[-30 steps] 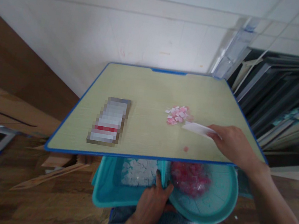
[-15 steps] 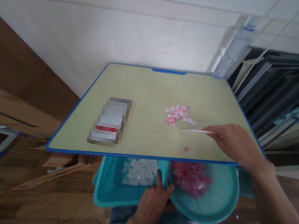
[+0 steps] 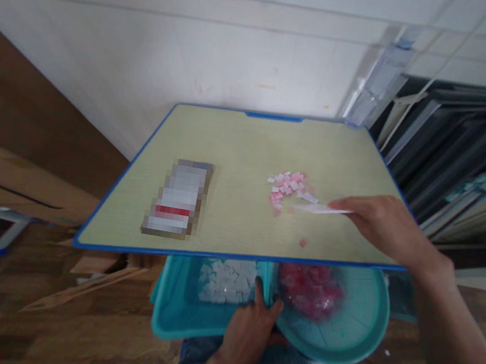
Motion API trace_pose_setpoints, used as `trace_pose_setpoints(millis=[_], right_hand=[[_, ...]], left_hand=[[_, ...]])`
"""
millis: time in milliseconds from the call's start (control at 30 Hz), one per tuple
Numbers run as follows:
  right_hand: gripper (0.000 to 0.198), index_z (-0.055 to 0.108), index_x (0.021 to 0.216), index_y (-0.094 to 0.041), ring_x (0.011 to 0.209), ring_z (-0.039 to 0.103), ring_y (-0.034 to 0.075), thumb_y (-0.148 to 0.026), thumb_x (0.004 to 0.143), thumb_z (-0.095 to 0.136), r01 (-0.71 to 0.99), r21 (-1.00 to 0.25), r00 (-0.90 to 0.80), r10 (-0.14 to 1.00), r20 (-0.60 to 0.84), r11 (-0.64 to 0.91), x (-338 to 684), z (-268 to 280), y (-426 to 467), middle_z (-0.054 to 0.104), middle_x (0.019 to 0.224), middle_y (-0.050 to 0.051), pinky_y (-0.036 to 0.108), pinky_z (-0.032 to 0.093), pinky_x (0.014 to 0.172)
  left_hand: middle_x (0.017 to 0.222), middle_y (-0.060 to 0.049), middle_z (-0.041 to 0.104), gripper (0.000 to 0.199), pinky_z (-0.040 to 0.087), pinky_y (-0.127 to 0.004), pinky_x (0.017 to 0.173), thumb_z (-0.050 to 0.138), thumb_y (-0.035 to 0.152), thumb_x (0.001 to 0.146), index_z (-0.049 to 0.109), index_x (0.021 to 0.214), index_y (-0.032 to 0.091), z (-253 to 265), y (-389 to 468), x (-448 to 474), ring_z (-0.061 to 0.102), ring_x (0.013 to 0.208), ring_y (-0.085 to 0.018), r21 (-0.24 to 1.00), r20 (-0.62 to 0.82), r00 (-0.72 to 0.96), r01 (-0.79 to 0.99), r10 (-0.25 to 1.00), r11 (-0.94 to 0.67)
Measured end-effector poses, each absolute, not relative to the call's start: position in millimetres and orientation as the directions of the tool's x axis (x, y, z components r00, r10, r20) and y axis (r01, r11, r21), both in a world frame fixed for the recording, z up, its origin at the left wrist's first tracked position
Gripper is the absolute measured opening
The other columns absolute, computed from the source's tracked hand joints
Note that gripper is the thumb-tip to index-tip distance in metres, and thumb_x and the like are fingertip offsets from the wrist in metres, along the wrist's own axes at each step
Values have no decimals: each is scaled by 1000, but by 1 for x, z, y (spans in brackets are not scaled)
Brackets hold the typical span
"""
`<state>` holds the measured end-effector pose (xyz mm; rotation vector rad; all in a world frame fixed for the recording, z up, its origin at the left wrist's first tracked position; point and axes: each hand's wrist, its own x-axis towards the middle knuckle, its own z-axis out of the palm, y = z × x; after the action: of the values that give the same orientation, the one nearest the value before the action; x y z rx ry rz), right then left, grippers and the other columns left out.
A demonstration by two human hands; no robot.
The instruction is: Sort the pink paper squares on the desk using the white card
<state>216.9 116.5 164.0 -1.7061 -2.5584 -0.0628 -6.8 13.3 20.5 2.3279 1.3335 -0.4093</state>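
My right hand [image 3: 373, 222] is closed on a thin, flat white strip [image 3: 325, 209], held just above the board at the near right edge of a small pile of pink and white square pieces [image 3: 289, 183]. One pink piece [image 3: 302, 242] lies apart, closer to the board's front edge. Lower down, my left hand [image 3: 250, 326] grips the adjoining rims of a rectangular teal tray [image 3: 173, 321] and a round teal tray [image 3: 367, 346]. White pieces [image 3: 229, 280] lie in the rectangular one. Red, shiny plastic-looking material [image 3: 313, 290] sits in the round one.
The pale yellow board [image 3: 241, 138] has a blue rim and stands against a white wall. A blurred-out phone-like object [image 3: 178, 199] lies on its left half. A clear plastic bottle [image 3: 380, 84] is at the back right corner, beside dark stacked panels [image 3: 460, 137]. Cardboard [image 3: 16, 169] stands left.
My right hand has shifted slightly up and right, and the white strip now shows more of its flat side. A few pink pieces have spread at the pile's near edge. My left hand stays put.
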Motion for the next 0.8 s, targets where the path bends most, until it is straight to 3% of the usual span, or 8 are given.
trace_pose_setpoints(millis=[100,300,467,700,800], right_hand=[[33,61,100,-25,91,59,21,-13,80,38,918,-38,-390,915,100,396,213,161,117,64,101,2,30,44,73],[26,63,95,-26,81,62,18,-18,80,44,870,-125,-480,877,5,477,219,159,122,68,87,1,25,43,67],[27,61,100,-25,88,60,17,-20,82,42,859,-181,-469,878,96,479,214,151,129,66,95,2,25,42,72],[25,63,97,-23,85,61,17,-18,80,45,810,-219,-555,832,15,545,219,152,134,67,89,3,25,41,70],[26,63,97,-24,85,61,17,-18,80,44,831,-204,-517,854,61,518,220,154,136,67,92,3,25,41,70]], left_hand=[[131,-26,25,60,48,-35,61,50,55,63,37,116,31,22,14,-7,61,76,-23,209,-456,493,869,741,-449],[131,-25,26,57,48,-35,61,49,55,64,38,115,31,21,13,-8,61,75,-23,225,-432,505,863,747,-453],[131,-24,26,60,48,-36,63,49,56,63,37,117,32,21,13,-8,61,77,-23,229,-465,492,870,736,-437],[131,-26,25,60,48,-36,62,49,56,63,38,116,31,22,14,-9,61,77,-24,226,-449,496,868,743,-443],[131,-26,26,61,48,-36,61,49,57,62,38,116,31,20,13,-9,61,76,-24,220,-434,502,865,749,-452]])
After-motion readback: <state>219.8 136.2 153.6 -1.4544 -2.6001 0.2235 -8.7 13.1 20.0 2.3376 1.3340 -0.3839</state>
